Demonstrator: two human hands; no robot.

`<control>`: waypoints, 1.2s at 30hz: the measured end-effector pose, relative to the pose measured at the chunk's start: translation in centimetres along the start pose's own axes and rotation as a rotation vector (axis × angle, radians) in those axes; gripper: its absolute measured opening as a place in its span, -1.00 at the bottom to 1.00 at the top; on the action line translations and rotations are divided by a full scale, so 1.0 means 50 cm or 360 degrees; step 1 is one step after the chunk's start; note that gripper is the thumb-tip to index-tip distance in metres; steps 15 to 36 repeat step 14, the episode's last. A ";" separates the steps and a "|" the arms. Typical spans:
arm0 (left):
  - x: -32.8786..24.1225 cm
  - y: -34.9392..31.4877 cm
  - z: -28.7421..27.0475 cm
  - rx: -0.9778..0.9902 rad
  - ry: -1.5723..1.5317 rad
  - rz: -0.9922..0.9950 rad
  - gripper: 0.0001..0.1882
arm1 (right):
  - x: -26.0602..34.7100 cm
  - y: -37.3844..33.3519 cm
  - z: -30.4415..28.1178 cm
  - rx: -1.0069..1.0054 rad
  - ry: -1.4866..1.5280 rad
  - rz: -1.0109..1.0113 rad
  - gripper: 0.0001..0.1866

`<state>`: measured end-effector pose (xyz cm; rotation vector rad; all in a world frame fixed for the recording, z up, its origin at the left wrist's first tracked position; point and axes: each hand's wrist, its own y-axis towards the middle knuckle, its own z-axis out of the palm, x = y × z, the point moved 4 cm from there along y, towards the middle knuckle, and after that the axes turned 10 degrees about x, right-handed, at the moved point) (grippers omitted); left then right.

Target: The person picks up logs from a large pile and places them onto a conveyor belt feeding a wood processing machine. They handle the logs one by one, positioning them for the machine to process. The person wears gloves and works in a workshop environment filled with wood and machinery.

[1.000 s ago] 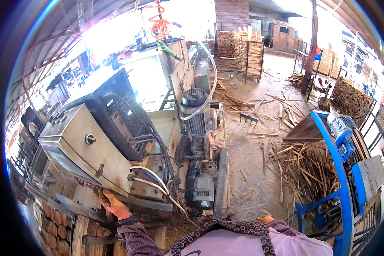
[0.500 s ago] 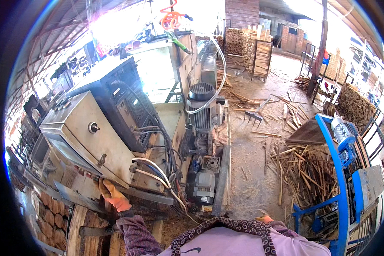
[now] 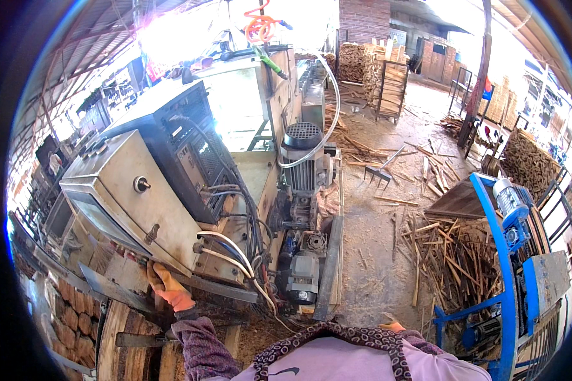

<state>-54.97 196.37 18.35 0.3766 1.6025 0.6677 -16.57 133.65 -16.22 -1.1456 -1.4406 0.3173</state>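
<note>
My left hand (image 3: 168, 287), in an orange and tan work glove, reaches the lower edge of a beige control cabinet (image 3: 130, 203). Its fingers are stretched out at the edge of the machine bed, and I see nothing held in them. A grey metal plate (image 3: 111, 287) lies just left of the fingertips. Thick sawn timber (image 3: 122, 330) is below that hand. Of my right hand (image 3: 393, 326) only a bit of orange glove shows past my chest, low on the right; its fingers are hidden.
A computer case (image 3: 187, 152) with cables stands beside the cabinet, then motors (image 3: 302, 159). To the right are a blue machine frame (image 3: 502, 254) and a heap of wood strips (image 3: 461, 254). A rake (image 3: 381, 170) and scattered offcuts lie on the floor; stacked wood (image 3: 356, 63) stands behind.
My left hand stays at the cabinet's lower edge, with hardly any shift. The view has tilted very slightly; my right hand remains low at my side.
</note>
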 end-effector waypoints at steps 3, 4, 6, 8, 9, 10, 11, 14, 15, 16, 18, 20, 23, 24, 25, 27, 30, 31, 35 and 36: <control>0.015 -0.005 0.050 0.0022 -0.0127 -0.0036 -0.39 | -0.076 0.036 -0.028 -0.0020 0.0219 -0.0044 -0.41; 0.020 -0.005 0.049 0.0020 -0.0149 -0.0041 -0.39 | -0.079 0.039 -0.027 -0.0035 0.0220 -0.0033 -0.41; 0.027 -0.005 0.043 0.0017 -0.0192 -0.0053 -0.38 | -0.075 0.039 -0.022 -0.0046 0.0212 -0.0025 -0.40; 0.031 -0.004 0.031 0.0026 -0.0195 -0.0048 -0.38 | -0.061 0.035 -0.016 -0.0033 0.0190 -0.0020 -0.39; 0.035 -0.001 0.026 0.0037 -0.0182 -0.0039 -0.37 | -0.056 0.032 -0.015 -0.0031 0.0176 -0.0011 -0.39; 0.039 0.000 0.020 0.0038 -0.0173 -0.0041 -0.37 | -0.051 0.031 -0.014 -0.0023 0.0154 0.0010 -0.40; 0.042 0.000 0.013 0.0037 -0.0162 -0.0042 -0.37 | -0.045 0.031 -0.011 -0.0006 0.0140 0.0029 -0.40; 0.044 -0.007 0.049 0.0050 -0.0269 -0.0067 -0.39 | -0.078 0.036 -0.033 -0.0023 0.0146 0.0081 -0.42; 0.044 -0.007 0.049 0.0050 -0.0269 -0.0067 -0.39 | -0.078 0.036 -0.033 -0.0023 0.0146 0.0081 -0.42; 0.044 -0.007 0.049 0.0050 -0.0269 -0.0067 -0.39 | -0.078 0.036 -0.033 -0.0023 0.0146 0.0081 -0.42; 0.044 -0.007 0.049 0.0050 -0.0269 -0.0067 -0.39 | -0.078 0.036 -0.033 -0.0023 0.0146 0.0081 -0.42; 0.044 -0.007 0.049 0.0050 -0.0269 -0.0067 -0.39 | -0.078 0.036 -0.033 -0.0023 0.0146 0.0081 -0.42; 0.044 -0.007 0.049 0.0050 -0.0269 -0.0067 -0.39 | -0.078 0.036 -0.033 -0.0023 0.0146 0.0081 -0.42; 0.044 -0.007 0.049 0.0050 -0.0269 -0.0067 -0.39 | -0.078 0.036 -0.033 -0.0023 0.0146 0.0081 -0.42; 0.044 -0.007 0.049 0.0050 -0.0269 -0.0067 -0.39 | -0.078 0.036 -0.033 -0.0023 0.0146 0.0081 -0.42; 0.044 -0.007 0.049 0.0050 -0.0269 -0.0067 -0.39 | -0.078 0.036 -0.033 -0.0023 0.0146 0.0081 -0.42; 0.044 -0.007 0.049 0.0050 -0.0269 -0.0067 -0.39 | -0.078 0.036 -0.033 -0.0023 0.0146 0.0081 -0.42; 0.044 -0.007 0.049 0.0050 -0.0269 -0.0067 -0.39 | -0.078 0.036 -0.033 -0.0023 0.0146 0.0081 -0.42; 0.044 -0.007 0.049 0.0050 -0.0269 -0.0067 -0.39 | -0.078 0.036 -0.033 -0.0023 0.0146 0.0081 -0.42; 0.044 -0.007 0.049 0.0050 -0.0269 -0.0067 -0.39 | -0.078 0.036 -0.033 -0.0023 0.0146 0.0081 -0.42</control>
